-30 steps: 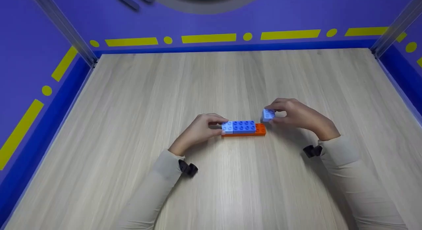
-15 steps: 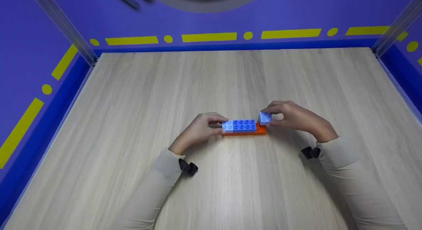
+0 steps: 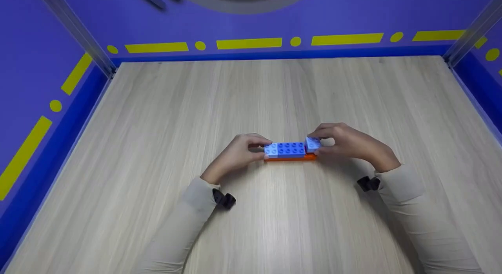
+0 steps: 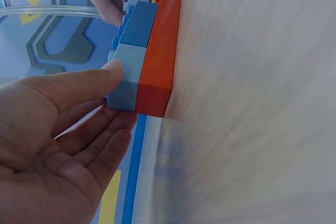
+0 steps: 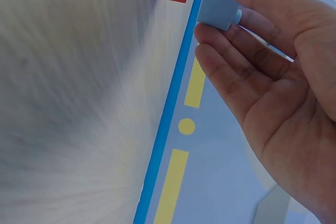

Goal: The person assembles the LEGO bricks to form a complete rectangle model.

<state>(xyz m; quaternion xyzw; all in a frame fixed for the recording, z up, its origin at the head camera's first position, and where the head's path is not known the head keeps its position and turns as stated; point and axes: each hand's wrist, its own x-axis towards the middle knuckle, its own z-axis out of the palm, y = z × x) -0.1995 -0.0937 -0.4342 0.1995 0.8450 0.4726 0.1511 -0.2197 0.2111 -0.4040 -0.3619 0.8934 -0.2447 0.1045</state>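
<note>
A long red-orange toy brick (image 4: 164, 51) lies on the table. On its left end sits a light blue brick (image 3: 271, 150), with a darker blue brick (image 3: 291, 149) beside it. My left hand (image 3: 245, 150) pinches that left light blue brick between thumb and fingers. A second light blue brick (image 5: 218, 3) is gripped by my right hand (image 3: 345, 142) just above the bare right end of the red-orange brick. In the right wrist view a gap shows between this held brick and the red-orange studs.
The wood-grain table (image 3: 251, 219) spreads around the hands. Blue walls with yellow markings (image 3: 249, 43) stand along its back and sides. A black wrist strap (image 3: 224, 200) is on the left sleeve, and another strap (image 3: 368, 183) is on the right.
My right hand has moved left and towards me, bringing its light blue brick from beside the stack to over the right end of the red-orange brick. The left hand stays put.
</note>
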